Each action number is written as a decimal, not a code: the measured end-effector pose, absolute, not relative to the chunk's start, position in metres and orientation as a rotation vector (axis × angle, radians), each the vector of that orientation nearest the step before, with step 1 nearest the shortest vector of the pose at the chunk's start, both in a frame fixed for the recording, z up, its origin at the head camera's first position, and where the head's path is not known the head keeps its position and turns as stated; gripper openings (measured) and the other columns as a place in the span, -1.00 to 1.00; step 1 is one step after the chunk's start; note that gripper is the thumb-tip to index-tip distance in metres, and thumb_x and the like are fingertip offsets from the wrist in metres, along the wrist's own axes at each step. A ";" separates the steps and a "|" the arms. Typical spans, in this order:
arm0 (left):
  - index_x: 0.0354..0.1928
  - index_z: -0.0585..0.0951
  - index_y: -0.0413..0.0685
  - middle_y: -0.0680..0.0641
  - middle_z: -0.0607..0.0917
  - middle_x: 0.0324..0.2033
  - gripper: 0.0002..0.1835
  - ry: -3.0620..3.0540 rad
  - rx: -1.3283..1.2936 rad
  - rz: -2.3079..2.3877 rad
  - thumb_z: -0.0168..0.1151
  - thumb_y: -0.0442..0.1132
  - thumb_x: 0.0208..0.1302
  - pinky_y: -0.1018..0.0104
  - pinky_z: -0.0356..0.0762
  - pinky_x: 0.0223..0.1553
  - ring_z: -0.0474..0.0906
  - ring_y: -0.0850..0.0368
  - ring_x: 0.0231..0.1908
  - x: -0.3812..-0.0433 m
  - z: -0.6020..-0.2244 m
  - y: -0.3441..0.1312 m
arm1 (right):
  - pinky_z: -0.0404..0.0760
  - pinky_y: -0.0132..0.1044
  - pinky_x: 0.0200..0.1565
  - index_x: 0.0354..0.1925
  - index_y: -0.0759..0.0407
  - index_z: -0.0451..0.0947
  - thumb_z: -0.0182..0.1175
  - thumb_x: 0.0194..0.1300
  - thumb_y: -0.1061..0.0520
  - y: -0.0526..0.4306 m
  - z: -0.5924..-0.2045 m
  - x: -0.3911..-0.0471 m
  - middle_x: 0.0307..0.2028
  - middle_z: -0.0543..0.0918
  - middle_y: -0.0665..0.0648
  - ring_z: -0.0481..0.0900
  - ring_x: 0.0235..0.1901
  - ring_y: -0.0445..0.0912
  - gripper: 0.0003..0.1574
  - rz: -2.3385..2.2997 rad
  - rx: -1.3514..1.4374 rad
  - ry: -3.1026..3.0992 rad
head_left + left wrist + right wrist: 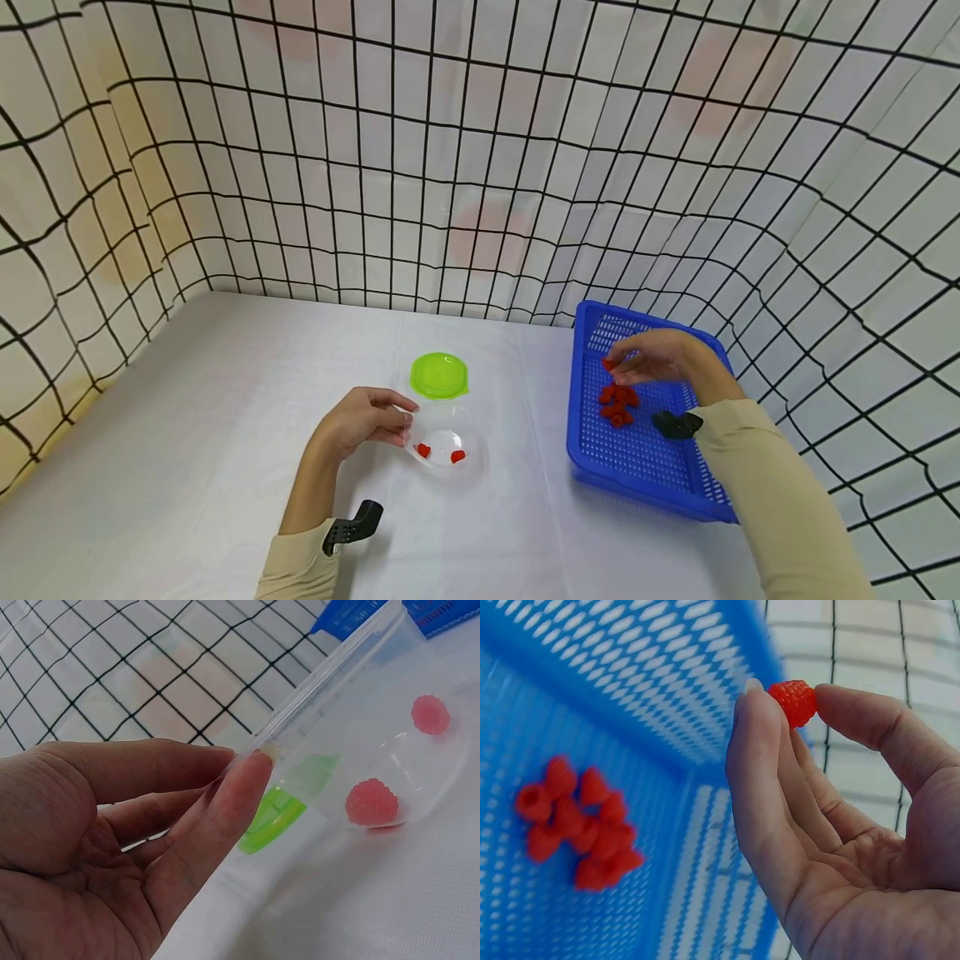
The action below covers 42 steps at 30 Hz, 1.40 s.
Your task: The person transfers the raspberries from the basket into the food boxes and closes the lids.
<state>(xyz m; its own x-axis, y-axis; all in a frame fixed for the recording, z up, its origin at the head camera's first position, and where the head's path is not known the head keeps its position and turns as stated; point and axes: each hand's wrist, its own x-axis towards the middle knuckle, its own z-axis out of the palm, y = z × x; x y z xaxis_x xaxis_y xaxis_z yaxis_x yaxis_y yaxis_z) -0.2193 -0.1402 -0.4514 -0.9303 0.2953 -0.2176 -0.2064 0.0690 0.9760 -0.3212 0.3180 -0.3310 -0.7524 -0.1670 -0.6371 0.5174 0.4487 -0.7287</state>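
Note:
Between thumb and fingertips my right hand (855,810) pinches one red raspberry (793,703), held above the blue plastic basket (581,400). Several more raspberries (577,825) lie heaped on the basket's floor. My left hand (367,421) pinches the rim of a clear round bowl (444,425) from its left side. Two raspberries rest apart inside that bowl, one nearer raspberry (371,802) and one farther off (430,715). Behind the bowl, a bright green lid (439,375) lies flat on the white table.
Black wire mesh (420,167) backed by white cloth rises at the rear and both sides. The basket's right side stands close to the right mesh. White cloth (225,400) covers the table.

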 end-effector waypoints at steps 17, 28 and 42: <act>0.09 0.57 -0.52 -0.10 0.73 -0.40 -0.62 2.005 0.095 1.916 0.26 -0.38 0.31 0.31 0.78 -0.29 0.67 0.14 -0.46 -0.220 -0.452 -0.140 | 0.80 -0.21 -0.15 0.01 0.45 0.57 0.28 0.32 0.17 0.211 -0.317 -0.325 -0.26 0.75 0.29 0.76 -0.38 -0.03 -0.60 -1.172 0.063 2.091; 0.08 0.57 -0.54 -0.09 0.71 -0.41 -0.62 1.990 0.096 1.927 0.26 -0.41 0.30 0.31 0.77 -0.31 0.66 0.14 -0.48 -0.220 -0.452 -0.140 | 0.79 -0.14 -0.11 -0.07 0.37 0.69 0.33 0.27 0.15 0.151 -0.328 -0.315 -0.25 0.76 0.29 0.80 -0.32 0.04 -0.66 -1.061 -0.028 2.054; 0.08 0.59 -0.52 -0.11 0.69 -0.40 -0.64 2.000 0.083 1.919 0.26 -0.41 0.30 0.30 0.78 -0.30 0.66 0.13 -0.47 -0.219 -0.451 -0.139 | 0.80 -0.22 -0.22 -0.21 0.27 0.75 0.36 0.23 0.12 0.104 -0.361 -0.288 -0.33 0.78 0.24 0.78 -0.44 -0.02 -0.76 -0.838 -0.148 2.040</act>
<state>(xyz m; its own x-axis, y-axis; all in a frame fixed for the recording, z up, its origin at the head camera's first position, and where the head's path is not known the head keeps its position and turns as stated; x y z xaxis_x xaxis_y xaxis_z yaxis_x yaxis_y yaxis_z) -0.2192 -0.1389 -0.4507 -0.9312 0.2910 -0.2196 -0.2073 0.0727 0.9756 -0.2884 0.1035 -0.3608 -0.5900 -0.4028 -0.6997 0.2051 0.7634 -0.6125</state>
